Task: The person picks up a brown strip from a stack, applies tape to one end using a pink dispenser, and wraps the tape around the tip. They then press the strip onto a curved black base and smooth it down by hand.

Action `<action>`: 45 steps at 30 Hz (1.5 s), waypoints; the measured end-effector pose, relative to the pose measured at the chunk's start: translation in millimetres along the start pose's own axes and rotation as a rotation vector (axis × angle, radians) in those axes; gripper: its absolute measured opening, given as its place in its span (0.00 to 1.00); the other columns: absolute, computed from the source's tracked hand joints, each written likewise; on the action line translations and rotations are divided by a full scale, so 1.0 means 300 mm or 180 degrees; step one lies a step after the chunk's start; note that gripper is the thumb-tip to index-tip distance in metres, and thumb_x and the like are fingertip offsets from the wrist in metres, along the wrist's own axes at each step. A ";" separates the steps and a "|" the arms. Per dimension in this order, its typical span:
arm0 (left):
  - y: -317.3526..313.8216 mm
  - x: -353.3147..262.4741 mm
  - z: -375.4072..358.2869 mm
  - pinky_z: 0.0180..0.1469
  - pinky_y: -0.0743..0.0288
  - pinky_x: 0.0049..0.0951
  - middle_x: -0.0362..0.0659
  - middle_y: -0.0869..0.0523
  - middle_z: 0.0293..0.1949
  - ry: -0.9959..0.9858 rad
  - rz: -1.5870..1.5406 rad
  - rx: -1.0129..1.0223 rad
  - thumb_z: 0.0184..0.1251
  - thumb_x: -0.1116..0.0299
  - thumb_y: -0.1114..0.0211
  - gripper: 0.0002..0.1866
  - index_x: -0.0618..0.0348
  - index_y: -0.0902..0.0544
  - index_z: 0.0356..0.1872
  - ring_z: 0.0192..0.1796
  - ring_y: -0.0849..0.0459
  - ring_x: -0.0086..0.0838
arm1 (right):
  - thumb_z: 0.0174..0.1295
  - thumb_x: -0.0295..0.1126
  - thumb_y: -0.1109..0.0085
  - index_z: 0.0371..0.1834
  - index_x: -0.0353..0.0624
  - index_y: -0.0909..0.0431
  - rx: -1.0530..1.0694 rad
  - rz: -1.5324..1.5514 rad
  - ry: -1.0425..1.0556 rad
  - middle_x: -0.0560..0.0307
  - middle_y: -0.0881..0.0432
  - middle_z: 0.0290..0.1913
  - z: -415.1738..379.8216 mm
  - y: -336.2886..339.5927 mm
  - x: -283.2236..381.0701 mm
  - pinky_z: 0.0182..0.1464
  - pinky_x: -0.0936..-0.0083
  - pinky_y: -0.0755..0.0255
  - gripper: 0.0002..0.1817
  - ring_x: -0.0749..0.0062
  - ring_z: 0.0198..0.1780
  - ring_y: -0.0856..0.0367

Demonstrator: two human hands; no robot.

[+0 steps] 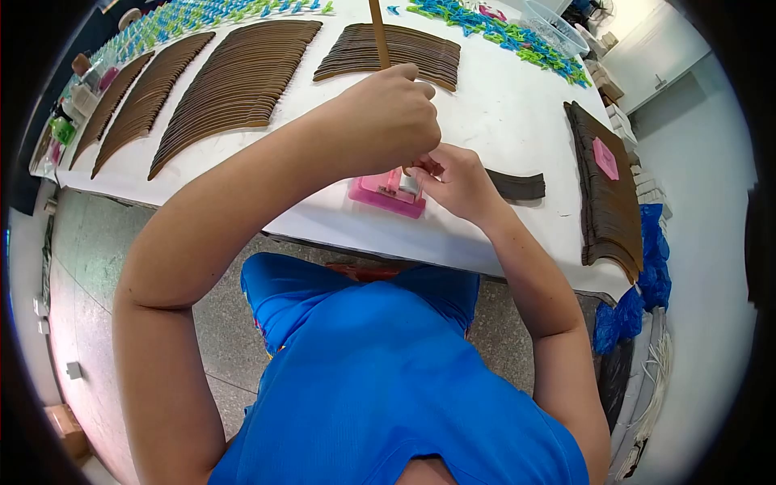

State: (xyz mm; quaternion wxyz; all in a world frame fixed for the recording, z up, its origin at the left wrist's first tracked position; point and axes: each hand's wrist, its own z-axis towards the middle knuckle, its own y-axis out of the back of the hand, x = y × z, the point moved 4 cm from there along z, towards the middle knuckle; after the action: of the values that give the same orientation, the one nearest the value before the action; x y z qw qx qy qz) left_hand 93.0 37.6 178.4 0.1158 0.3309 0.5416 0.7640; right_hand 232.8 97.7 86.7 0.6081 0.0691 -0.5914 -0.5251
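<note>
My left hand [392, 117] is closed round a narrow brown strip [377, 32], whose upper part sticks out past the knuckles. Just right of it and lower, my right hand [457, 178] has its fingertips pinched together; what they hold is too small and hidden to name. Both hands meet over a pink tape dispenser [386, 196] with a whitish roll, near the table's front edge. A dark curved strip [519, 187] lies to the right, partly behind my right hand.
Fanned brown strips [234, 85] lie on the white table [501, 121] at the left, with another group [424, 52] at the back. A dark stack [606, 194] bearing a pink item [605, 158] is at the right. Blue and green pieces [505, 36] lie behind.
</note>
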 end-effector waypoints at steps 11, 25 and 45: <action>-0.170 0.008 -0.118 0.52 0.16 0.36 0.39 0.09 0.38 0.0236 -0.0834 -0.0344 0.60 0.74 0.28 0.09 0.53 0.06 0.41 0.49 0.12 0.34 | 0.66 0.23 0.31 0.52 0.37 0.13 -0.0128 -0.0100 0.0109 0.55 0.10 0.40 -0.063 0.016 -0.047 0.40 0.73 0.18 0.12 0.74 0.34 0.14; -0.257 -0.059 -0.145 0.50 0.15 0.38 0.40 0.09 0.39 0.0423 -0.1405 -0.0842 0.54 0.73 0.23 0.14 0.52 0.09 0.43 0.47 0.12 0.36 | 0.66 0.22 0.34 0.48 0.43 0.09 -0.0067 -0.0503 0.0265 0.55 0.10 0.41 -0.119 0.045 -0.082 0.41 0.72 0.17 0.10 0.66 0.38 0.11; -0.265 -0.082 -0.104 0.48 0.13 0.37 0.42 0.09 0.42 0.0362 -0.1472 -0.0752 0.53 0.75 0.21 0.13 0.53 0.08 0.42 0.47 0.11 0.35 | 0.67 0.25 0.33 0.46 0.41 0.10 -0.0201 -0.1224 -0.0909 0.54 0.11 0.42 -0.570 0.404 -0.241 0.36 0.73 0.21 0.07 0.67 0.41 0.14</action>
State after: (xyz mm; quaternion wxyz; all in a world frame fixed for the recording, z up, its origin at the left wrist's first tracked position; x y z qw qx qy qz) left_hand 77.2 31.7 91.2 0.2945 0.1391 0.5156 0.7925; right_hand 453.8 111.1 75.7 0.4090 0.0865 -0.6307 -0.6538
